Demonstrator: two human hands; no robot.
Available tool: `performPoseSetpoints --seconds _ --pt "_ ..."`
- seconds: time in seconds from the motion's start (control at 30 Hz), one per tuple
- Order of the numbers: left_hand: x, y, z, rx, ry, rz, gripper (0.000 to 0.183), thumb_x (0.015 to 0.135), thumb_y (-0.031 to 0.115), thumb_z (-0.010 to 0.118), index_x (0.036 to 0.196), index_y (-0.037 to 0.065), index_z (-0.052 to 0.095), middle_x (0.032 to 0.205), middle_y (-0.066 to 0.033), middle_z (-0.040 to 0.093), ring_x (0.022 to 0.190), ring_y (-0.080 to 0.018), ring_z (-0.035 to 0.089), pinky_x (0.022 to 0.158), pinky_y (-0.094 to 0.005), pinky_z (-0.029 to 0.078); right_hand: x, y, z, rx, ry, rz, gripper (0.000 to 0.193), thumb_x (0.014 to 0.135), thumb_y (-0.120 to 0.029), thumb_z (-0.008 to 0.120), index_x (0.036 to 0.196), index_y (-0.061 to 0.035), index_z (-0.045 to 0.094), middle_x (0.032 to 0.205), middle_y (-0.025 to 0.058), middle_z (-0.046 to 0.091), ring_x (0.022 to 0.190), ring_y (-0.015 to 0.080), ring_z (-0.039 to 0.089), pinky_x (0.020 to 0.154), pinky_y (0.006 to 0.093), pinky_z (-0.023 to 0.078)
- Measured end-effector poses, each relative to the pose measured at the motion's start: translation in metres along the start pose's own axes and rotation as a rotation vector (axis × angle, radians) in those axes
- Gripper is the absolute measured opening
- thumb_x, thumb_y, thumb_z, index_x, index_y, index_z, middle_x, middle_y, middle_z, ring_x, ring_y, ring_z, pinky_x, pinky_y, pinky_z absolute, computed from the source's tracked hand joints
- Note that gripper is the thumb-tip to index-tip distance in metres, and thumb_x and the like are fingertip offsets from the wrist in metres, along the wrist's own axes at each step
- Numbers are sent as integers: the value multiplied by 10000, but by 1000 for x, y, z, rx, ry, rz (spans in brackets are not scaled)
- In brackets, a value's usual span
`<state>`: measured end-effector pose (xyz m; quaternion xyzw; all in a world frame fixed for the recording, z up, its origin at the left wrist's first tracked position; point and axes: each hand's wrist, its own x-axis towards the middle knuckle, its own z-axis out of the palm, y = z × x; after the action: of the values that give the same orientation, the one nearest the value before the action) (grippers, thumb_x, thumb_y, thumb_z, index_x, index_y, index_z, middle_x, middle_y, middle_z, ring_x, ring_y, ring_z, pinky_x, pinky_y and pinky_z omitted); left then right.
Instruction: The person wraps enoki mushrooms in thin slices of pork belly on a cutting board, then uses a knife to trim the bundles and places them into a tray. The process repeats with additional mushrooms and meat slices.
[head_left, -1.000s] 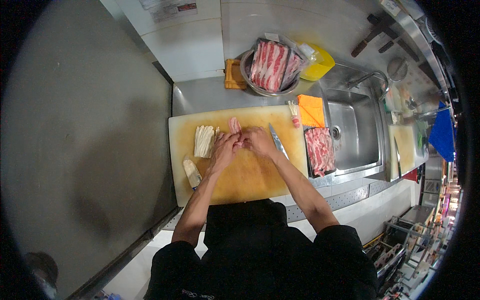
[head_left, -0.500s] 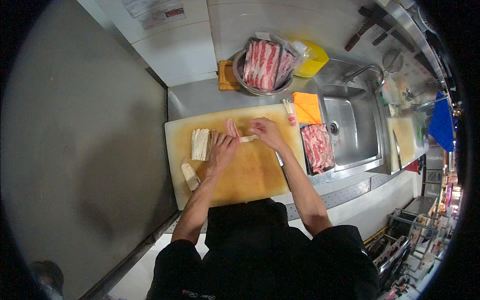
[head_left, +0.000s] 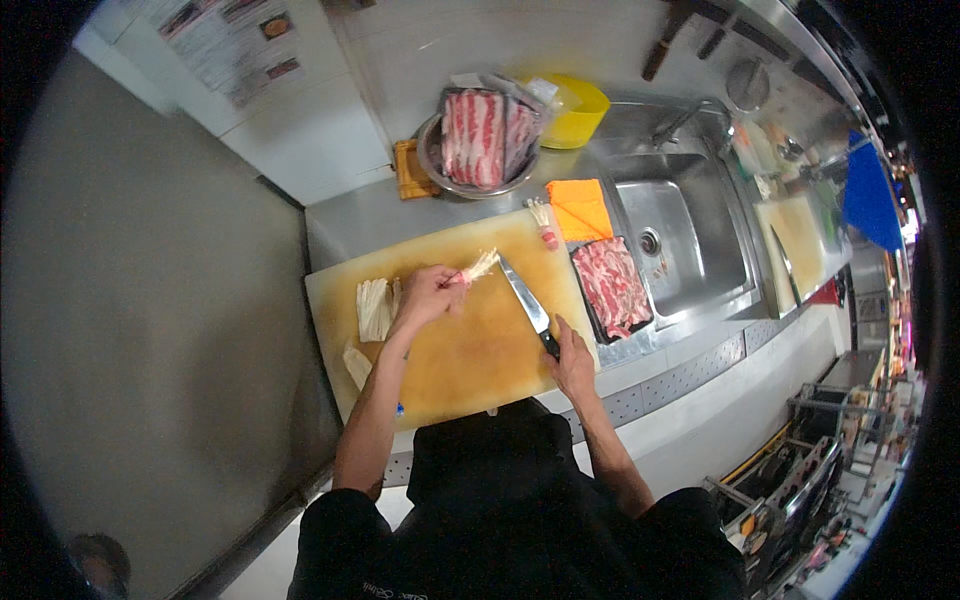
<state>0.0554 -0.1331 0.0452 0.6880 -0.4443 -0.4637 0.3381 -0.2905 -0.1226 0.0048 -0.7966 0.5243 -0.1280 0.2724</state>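
Head view: the left grip (head_left: 430, 296) is closed, its fingertips pinching a meat-wrapped mushroom bundle (head_left: 482, 266) over the far middle of the cutting board (head_left: 470, 350). The bundle sticks out on the right side of the left grip; its pink meat band sits against the fingers, and its pale stems fan out to the right and slightly far. The knife (head_left: 523, 296) lies right of the bundle, its tip just beside the loose stem ends, its black handle toward the near right. The right grip (head_left: 573, 360) is at that handle; whether its fingers are closed round it, I cannot tell. A mushroom clump (head_left: 374, 310) lies left of the left grip, a second roll (head_left: 545, 226) at the board's far right corner, and sliced meat (head_left: 612, 285) just right of the board
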Motion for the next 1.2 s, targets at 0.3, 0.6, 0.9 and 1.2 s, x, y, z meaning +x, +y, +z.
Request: performPoseSetpoints --seconds 0.3,0.6,0.9,1.2 --pt "-16 15 15 -1004 -380 -165 365 1088 248 636 1360 6 617 1238 -98 714 1117 -202 699 1027 -422 575 -15 23 -23 287 -61 244 326 880 -123 669 1174 16 645 1038 293 715 957 494 690 861 513 555" --pt "-24 2 50 -450 -30 -203 362 1057 303 704 1299 36 666 1151 -51 753 1059 -128 704 929 -302 543 -65 54 -26 697 -21 485 317 929 -118 629 1219 -5 685 704 60 639 574 124 608 513 317 496" --pt "-36 20 33 -371 17 -302 223 1018 262 760 1079 48 746 860 21 696 773 -77 659 754 -252 550 -68 39 -26 721 -73 451 287 962 -155 645 1196 6 688 713 62 642 589 135 611 533 326 502" --pt "-18 30 54 -512 -197 -176 180 1039 195 716 1128 44 679 1067 -30 742 941 -113 694 876 -305 549 -63 28 -21 694 -37 398 306 1047 -273 667 1157 11 691 695 64 630 594 139 600 555 345 477"
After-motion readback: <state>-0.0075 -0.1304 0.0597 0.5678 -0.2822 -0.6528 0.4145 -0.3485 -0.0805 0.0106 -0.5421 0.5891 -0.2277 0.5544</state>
